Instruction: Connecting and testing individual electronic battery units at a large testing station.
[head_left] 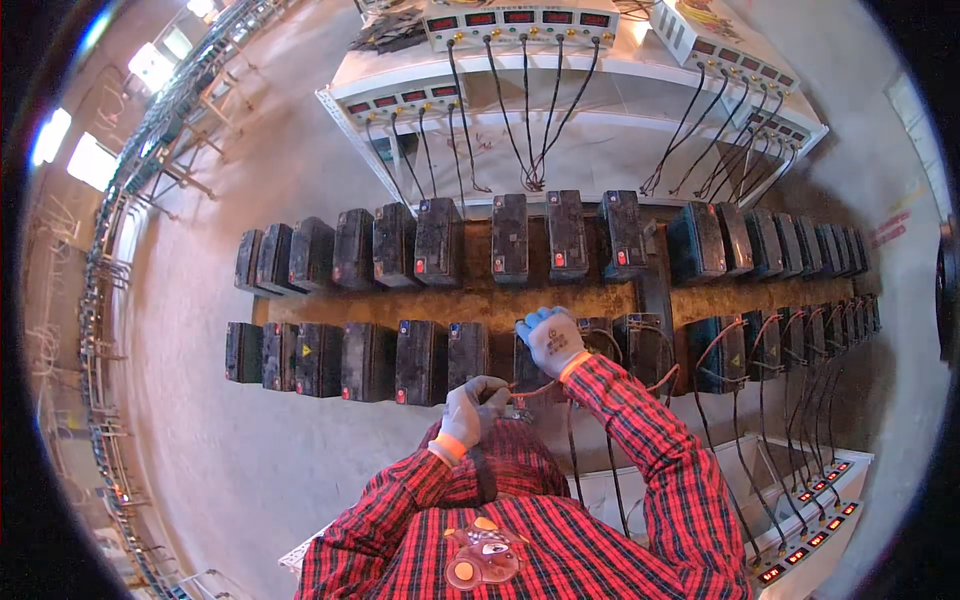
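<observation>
With the gloved left hand [468, 410] pinching the red clip lead [535, 388] and the gloved right hand [553, 340] clenched atop the black box-shaped battery [530, 362] in the near row, steadying that battery while seating the clip squarely looks wisest.

We note knit cloth gloves on the left hand [468, 410] and right hand [553, 340], fingertips coated blue. Beneath the right fingers, the battery [530, 365] casing is matt, dusty black plastic. Near the left fingers, the cable [535, 390] is smooth red plastic.
</observation>
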